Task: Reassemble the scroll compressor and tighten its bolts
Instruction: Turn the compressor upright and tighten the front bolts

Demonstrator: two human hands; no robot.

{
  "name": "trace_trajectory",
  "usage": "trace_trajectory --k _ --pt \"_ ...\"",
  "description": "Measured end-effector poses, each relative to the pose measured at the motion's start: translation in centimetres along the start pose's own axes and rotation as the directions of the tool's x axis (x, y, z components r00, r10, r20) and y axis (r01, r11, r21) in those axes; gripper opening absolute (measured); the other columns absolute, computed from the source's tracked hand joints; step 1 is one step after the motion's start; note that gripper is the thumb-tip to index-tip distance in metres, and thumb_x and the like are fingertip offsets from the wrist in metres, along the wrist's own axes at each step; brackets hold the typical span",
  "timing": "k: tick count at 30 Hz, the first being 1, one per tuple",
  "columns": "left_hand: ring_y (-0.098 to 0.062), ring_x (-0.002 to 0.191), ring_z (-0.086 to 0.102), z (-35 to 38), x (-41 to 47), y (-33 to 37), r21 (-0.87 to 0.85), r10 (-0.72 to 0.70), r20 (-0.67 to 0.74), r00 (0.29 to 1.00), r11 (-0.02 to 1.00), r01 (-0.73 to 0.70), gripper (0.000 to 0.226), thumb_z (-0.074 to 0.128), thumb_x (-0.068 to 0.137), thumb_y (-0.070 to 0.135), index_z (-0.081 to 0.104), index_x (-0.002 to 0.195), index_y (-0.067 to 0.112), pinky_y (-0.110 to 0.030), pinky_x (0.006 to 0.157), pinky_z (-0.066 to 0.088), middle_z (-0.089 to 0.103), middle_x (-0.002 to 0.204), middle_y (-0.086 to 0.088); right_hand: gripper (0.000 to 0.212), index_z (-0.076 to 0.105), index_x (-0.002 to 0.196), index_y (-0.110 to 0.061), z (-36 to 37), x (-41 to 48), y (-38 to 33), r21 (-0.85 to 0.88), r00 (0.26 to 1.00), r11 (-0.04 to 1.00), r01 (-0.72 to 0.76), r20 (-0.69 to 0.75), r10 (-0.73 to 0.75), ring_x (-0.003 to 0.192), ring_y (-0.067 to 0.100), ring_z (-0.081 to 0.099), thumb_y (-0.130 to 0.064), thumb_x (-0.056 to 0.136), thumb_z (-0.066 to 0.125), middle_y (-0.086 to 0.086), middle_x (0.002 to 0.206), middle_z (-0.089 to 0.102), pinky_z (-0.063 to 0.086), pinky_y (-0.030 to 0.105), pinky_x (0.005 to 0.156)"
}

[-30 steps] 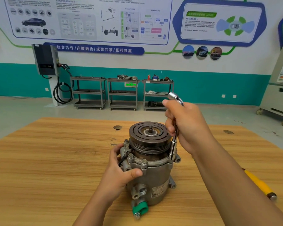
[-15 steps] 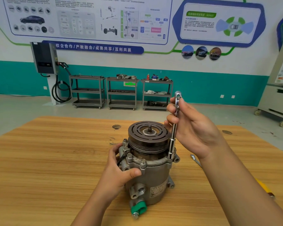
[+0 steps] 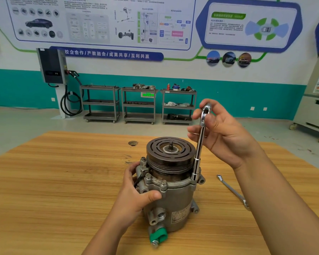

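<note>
The grey scroll compressor (image 3: pixel 175 201) stands upright on the wooden table (image 3: pixel 53 181), its dark grooved pulley (image 3: pixel 170 153) on top. Bolt heads (image 3: pixel 163 183) ring its flange. My left hand (image 3: pixel 136 188) grips the housing's left side, thumb across the front. A chrome socket driver (image 3: pixel 199 148) stands almost upright with its socket on a bolt at the flange's right. My right hand (image 3: pixel 223 131) pinches the driver's upper end with fingertips, palm turned towards me.
A slim chrome wrench (image 3: pixel 232 190) lies on the table right of the compressor, partly under my right forearm. A green cap (image 3: pixel 157 235) sits on the compressor's lower port. Three metal shelf carts (image 3: pixel 139 105) stand at the far wall.
My right hand went from a full grip round the driver's shaft to a loose fingertip hold at its top, palm turning out. The wrench came into view. My left hand stayed put.
</note>
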State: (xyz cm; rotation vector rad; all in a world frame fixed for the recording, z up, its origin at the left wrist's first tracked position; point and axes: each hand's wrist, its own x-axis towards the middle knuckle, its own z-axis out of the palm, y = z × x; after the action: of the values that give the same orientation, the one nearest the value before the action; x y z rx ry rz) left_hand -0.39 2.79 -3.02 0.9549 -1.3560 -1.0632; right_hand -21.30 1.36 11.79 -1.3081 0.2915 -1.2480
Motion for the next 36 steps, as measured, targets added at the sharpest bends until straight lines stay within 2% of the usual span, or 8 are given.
trace_trajectory --k 7,12,15,18,21,23,27,36 --pt "0.011 0.098 0.06 0.2 -0.1 0.1 0.009 0.004 -0.02 1.0 1.0 -0.004 0.124 0.085 0.01 0.07 0.039 0.121 0.04 -0.012 0.076 0.051 0.055 0.12 0.016 0.029 0.049 0.095 -0.012 1.8 -1.2 -0.1 -0.304 0.948 0.941 0.15 -0.228 -0.225 0.06 0.021 0.07 -0.009 0.071 0.065 0.0 0.07 0.064 0.058 0.028 0.058" --pt "0.008 0.102 0.059 0.1 -0.1 0.1 0.04 -0.005 -0.031 0.999 0.999 0.006 0.126 0.084 0.011 0.073 0.037 0.123 0.042 -0.015 0.081 0.051 0.054 0.123 0.015 0.029 0.046 0.09 -0.023 3.4 -1.6 1.1 -0.677 0.807 0.719 0.159 -0.33 -0.49 0.059 0.017 0.07 -0.007 0.084 0.069 -0.012 0.071 0.065 0.06 0.033 0.061" --pt "-0.004 0.112 0.057 0.1 -0.2 0.1 0.062 -0.018 -0.037 0.999 0.998 0.02 0.123 0.084 0.012 0.074 0.037 0.123 0.046 -0.03 0.094 0.051 0.054 0.126 0.012 0.031 0.044 0.089 -0.029 4.0 -1.8 1.6 -0.752 0.745 0.642 0.15 -0.341 -0.573 0.06 0.013 0.069 -0.014 0.083 0.071 -0.02 0.075 0.065 0.058 0.029 0.061" --pt "-0.005 0.113 0.057 0.1 -0.2 0.0 0.073 -0.024 -0.04 0.999 0.997 0.027 0.118 0.087 0.015 0.067 0.038 0.12 0.047 -0.029 0.093 0.051 0.054 0.124 0.013 0.029 0.043 0.091 -0.027 4.8 -2.0 1.7 -0.745 0.735 0.644 0.176 -0.336 -0.589 0.061 0.01 0.069 -0.012 0.085 0.068 -0.011 0.079 0.063 0.055 0.02 0.058" --pt "-0.004 0.111 0.057 0.4 -0.3 0.1 0.072 -0.021 -0.054 0.998 0.997 0.025 0.111 0.088 0.02 0.059 0.036 0.118 0.052 -0.025 0.087 0.053 0.053 0.125 0.012 0.024 0.046 0.096 -0.023 6.1 -2.2 0.4 -0.669 0.743 0.652 0.358 -0.219 -0.633 0.062 0.014 0.069 -0.008 0.088 0.062 -0.009 0.081 0.064 0.054 0.02 0.058" --pt "-0.009 0.115 0.055 0.8 -0.3 0.0 0.067 -0.011 -0.091 0.996 0.998 0.017 0.106 0.088 0.024 0.055 0.035 0.116 0.053 -0.035 0.094 0.052 0.05 0.129 0.007 0.016 0.046 0.098 -0.018 6.6 -1.8 -0.7 -0.498 0.783 0.735 0.46 -0.162 -0.6 0.058 0.018 0.068 -0.01 0.09 0.057 -0.004 0.076 0.065 0.052 0.021 0.051" --pt "-0.017 0.121 0.05 2.1 -0.6 0.1 0.097 0.017 -0.189 0.982 0.995 0.002 0.099 0.083 0.026 0.057 0.032 0.111 0.057 -0.044 0.103 0.045 0.046 0.133 0.003 0.012 0.042 0.092 -0.014 6.6 -0.7 -0.5 -0.149 0.886 0.909 0.39 -0.209 -0.414 0.049 0.012 0.056 -0.003 0.097 0.042 -0.003 0.063 0.058 0.043 0.019 0.047" --pt "-0.015 0.121 0.044 3.1 -0.7 -0.2 0.164 0.065 -0.252 0.965 0.986 -0.023 0.113 0.085 0.027 0.063 0.026 0.122 0.045 -0.039 0.103 0.042 0.039 0.125 0.016 0.023 0.04 0.09 -0.017 5.6 0.6 3.3 -0.228 0.813 0.865 0.446 -0.3 -0.498 0.053 0.009 0.044 0.004 0.098 0.039 -0.01 0.061 0.053 0.035 0.02 0.051"
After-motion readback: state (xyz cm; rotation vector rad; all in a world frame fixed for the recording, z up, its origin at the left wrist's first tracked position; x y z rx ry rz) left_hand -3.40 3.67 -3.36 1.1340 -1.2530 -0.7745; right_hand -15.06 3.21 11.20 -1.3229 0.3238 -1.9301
